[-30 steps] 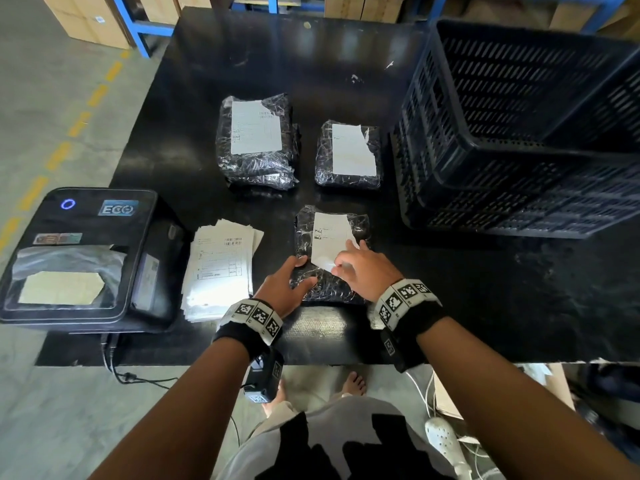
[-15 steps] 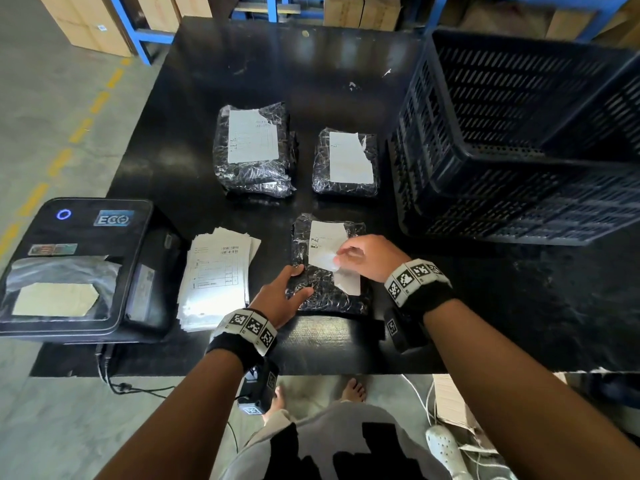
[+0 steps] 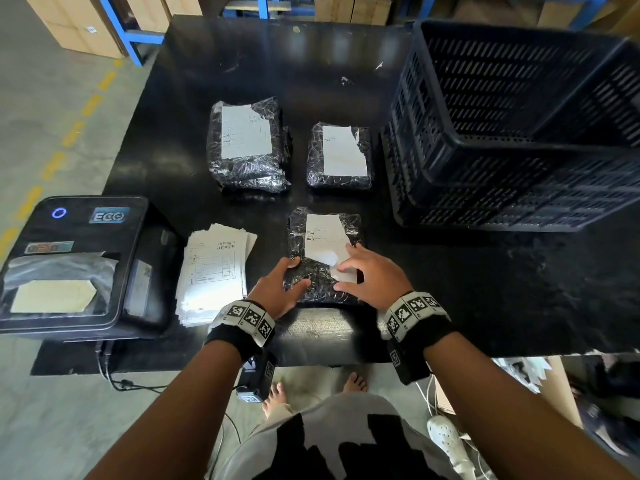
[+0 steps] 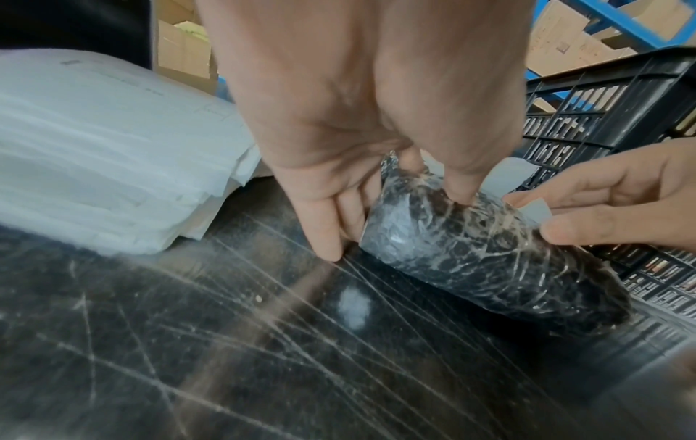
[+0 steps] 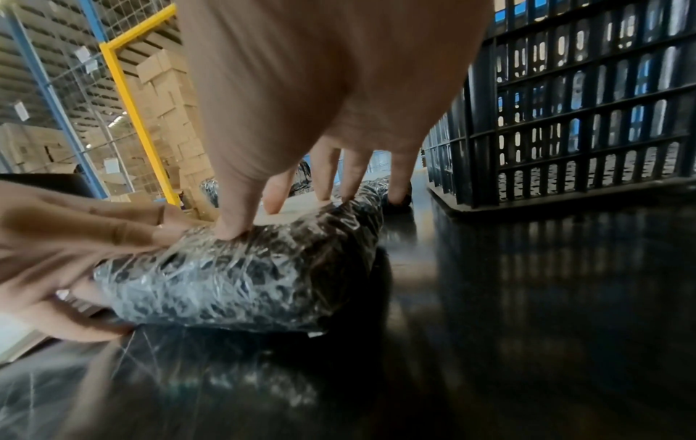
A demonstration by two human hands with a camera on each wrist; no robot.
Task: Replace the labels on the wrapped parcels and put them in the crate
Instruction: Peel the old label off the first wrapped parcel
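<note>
- Since a moment ago, our right hand [image 3: 372,277] has peeled the old label [image 3: 323,239] further back, pinching its corner.
- Our left hand [image 3: 277,289] grips the near parcel [image 3: 323,271] on the tabletop [image 3: 485,289].
- We should peel low and slowly, lest it tear.

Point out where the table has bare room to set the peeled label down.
Bare table lies right of the near parcel, below the crate, and beyond both far parcels. Crowded: between label stack and near parcel.
</note>
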